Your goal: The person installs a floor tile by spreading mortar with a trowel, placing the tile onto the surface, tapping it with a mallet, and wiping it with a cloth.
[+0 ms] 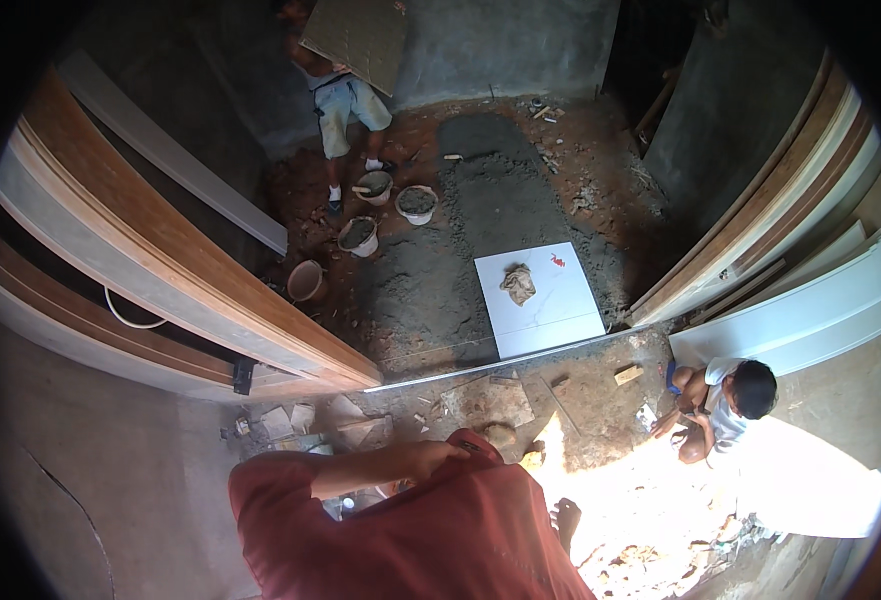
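Observation:
My left hand (pixel 442 456) is closed on the front edge of my red shirt (pixel 410 540), with the forearm bent across from the left. My right hand (pixel 564 518) shows only partly beyond the shirt's right side, dark against the sunlit floor; how its fingers lie is unclear. Ahead, past the threshold, a large white tile (pixel 535 325) rests on grey mortar (pixel 500 195). On the tile lies a crumpled brown cloth or bag (pixel 518 285), beside a small red mark. Neither hand touches the tile.
Several buckets (pixel 358 237) stand left of the mortar. Behind them a person (pixel 352 105) carries a flat board (pixel 357 40). Another person (pixel 725 410) squats at right near white panels (pixel 790 310). Wooden door frames (pixel 180 250) flank the opening; rubble and broken tile pieces (pixel 360 420) litter the floor.

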`<state>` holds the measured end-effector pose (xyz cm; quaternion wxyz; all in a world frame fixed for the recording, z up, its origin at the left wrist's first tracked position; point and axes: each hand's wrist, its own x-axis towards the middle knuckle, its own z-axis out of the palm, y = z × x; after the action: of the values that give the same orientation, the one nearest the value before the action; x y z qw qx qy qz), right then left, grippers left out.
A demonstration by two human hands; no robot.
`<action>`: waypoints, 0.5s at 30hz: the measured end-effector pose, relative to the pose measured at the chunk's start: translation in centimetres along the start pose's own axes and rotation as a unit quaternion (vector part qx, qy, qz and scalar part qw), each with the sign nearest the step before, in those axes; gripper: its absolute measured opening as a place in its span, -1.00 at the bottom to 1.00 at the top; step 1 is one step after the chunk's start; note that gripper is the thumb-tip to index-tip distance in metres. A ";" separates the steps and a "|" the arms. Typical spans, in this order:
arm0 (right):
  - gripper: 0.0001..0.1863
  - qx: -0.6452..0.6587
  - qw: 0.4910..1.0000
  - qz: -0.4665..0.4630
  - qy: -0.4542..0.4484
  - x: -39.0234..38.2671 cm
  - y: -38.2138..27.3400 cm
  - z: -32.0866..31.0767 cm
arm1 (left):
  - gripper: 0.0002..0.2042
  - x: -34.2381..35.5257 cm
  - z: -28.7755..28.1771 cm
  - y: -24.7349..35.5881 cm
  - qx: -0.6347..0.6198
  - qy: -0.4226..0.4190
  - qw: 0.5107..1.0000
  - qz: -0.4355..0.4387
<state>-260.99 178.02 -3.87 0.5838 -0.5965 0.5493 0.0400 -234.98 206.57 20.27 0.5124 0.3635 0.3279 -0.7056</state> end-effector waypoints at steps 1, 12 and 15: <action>-0.78 0.000 1.000 0.004 0.002 -0.1 0.1 0.0 | -0.77 -0.6 0.6 0.0 0.001 0.013 1.000 -0.002; -0.82 0.006 1.000 0.000 -0.001 -1.1 -0.7 0.0 | -0.76 -1.3 0.8 -0.2 0.010 0.029 0.999 -0.014; -0.81 -0.002 1.000 0.001 0.000 -1.3 -0.4 -0.2 | -0.76 0.3 -0.5 -0.3 0.008 0.011 1.000 -0.009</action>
<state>-261.35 178.57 -2.63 0.5821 -0.5971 0.5503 0.0419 -235.25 206.90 19.75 0.5000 0.3721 0.3312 -0.7084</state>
